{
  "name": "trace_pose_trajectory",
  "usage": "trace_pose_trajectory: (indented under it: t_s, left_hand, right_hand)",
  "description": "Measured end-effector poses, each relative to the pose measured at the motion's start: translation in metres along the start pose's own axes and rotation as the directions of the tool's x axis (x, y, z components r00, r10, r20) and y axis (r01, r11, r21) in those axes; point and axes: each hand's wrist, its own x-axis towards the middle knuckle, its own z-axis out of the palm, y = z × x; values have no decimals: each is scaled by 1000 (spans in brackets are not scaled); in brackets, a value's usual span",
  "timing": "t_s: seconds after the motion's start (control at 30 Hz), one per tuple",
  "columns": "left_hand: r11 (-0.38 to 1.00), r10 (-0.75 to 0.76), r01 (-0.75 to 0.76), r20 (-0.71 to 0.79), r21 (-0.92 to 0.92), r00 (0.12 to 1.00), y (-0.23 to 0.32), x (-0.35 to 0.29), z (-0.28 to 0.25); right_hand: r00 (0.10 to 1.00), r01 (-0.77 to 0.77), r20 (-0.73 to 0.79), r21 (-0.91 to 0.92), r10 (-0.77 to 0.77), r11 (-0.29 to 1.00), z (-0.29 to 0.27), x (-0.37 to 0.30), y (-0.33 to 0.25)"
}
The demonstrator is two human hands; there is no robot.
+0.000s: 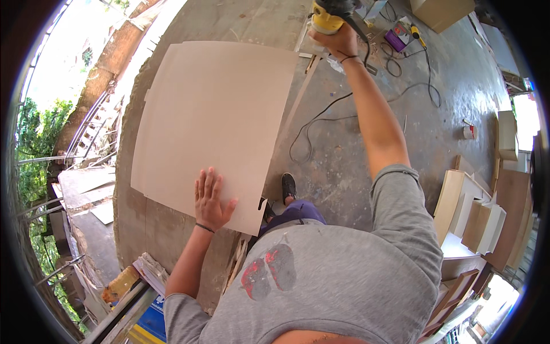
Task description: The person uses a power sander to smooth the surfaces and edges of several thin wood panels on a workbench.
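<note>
A large pale flat board (223,109) lies in front of me on the left, with edges of other sheets showing under its left side. My left hand (213,200) rests palm down on its near part, fingers stretched out. At the far end, past the board's far right corner, my right hand (342,43) is wrapped round a yellow-and-black handheld power tool (328,22). The top of the picture cuts the tool off, and its exact kind cannot be made out. A dark cord hangs down beside my right wrist.
A black cable (309,129) winds over the grey floor to my right. Beyond it are a purple box (396,40), a yellow-handled tool (418,38) and a cardboard box (441,12). A small tin (470,132) and wooden drawer-like boxes (480,226) stand at the right.
</note>
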Motion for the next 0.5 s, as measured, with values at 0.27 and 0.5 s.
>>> trace_pose_trajectory:
  t_s: [0.27,0.5]
  left_hand:
    - [937,108,-178,-235,-300,966,95,76,33]
    - [684,86,328,518,-652,851,189,164,64]
  right_hand:
    - [999,-51,-17,-9,51,999,-70,-38,-81]
    - [995,-85,-23,215,92,973,-103,-78,-119]
